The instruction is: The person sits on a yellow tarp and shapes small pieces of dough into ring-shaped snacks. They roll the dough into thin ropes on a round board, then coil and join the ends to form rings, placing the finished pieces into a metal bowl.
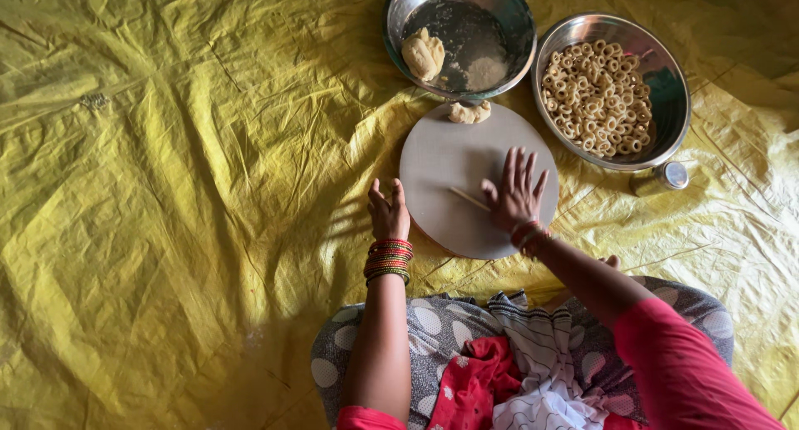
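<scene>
My right hand (514, 193) lies flat, fingers spread, on a round pale board (441, 159), pressing on a thin rope of dough (468, 199) that sticks out to its left. At the board's left edge, my left hand (389, 212) rests with fingers together and holds nothing. A small lump of dough (469, 112) sits on the far edge of the board. Both wrists carry bangles.
A steel bowl (508, 14) with a dough ball (423, 54) stands beyond the board. Right of it, a second steel bowl (666, 105) holds several dough rings (595, 97). A small steel container (662, 178) lies beside it. A crumpled yellow sheet (183, 188) covers the floor.
</scene>
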